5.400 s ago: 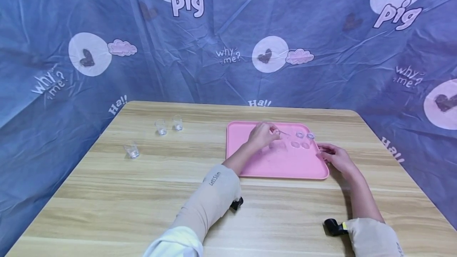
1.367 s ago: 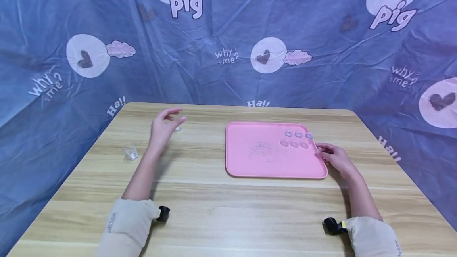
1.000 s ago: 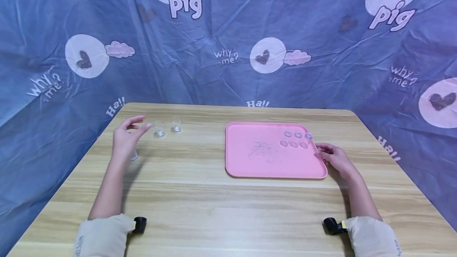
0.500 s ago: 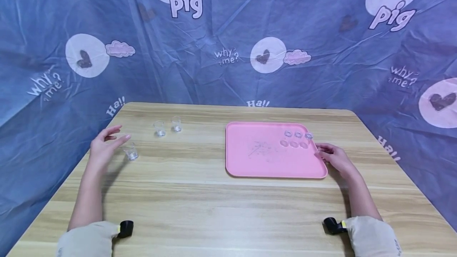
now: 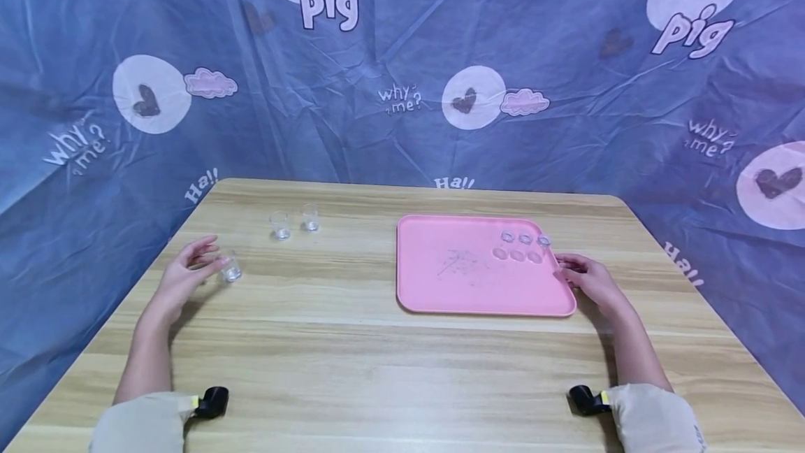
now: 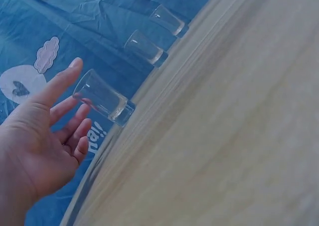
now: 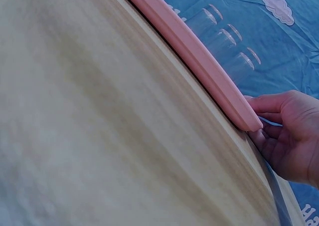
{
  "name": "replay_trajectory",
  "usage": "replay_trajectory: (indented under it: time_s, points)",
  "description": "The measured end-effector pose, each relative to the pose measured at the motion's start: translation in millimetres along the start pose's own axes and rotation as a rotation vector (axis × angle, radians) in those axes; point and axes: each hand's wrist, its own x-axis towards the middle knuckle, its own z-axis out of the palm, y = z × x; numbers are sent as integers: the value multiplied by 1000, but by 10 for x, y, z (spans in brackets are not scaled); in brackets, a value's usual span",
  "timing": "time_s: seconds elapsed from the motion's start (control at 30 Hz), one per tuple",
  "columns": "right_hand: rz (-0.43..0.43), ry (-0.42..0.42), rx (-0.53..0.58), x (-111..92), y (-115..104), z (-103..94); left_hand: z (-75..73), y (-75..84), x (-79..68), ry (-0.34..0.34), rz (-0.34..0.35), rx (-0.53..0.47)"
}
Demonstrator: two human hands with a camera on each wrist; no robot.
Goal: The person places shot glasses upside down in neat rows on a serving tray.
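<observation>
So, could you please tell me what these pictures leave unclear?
Head: whether the grey marks on the tray are scratches or print; too faint.
Left wrist: whether the left hand touches the nearest glass; they overlap from this angle.
Right wrist: the lower ends of three glasses, behind the tray's rim.
Head: left sleeve, cut off by the bottom edge.
</observation>
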Motion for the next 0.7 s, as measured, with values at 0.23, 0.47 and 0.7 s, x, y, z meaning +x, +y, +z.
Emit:
replay_trajectory:
  time_s: [0.23,0.47,0.7]
  points:
    - [-12,0,-12,-17,3,-13,38,-83,-6,-56,16,47]
    - [-5,-5,-7,-10,-13,-8,79,-109,-19,-73,21,112]
    - [-10,-5,-1,0,-17,-1,78,-104,-12,-111,38,217]
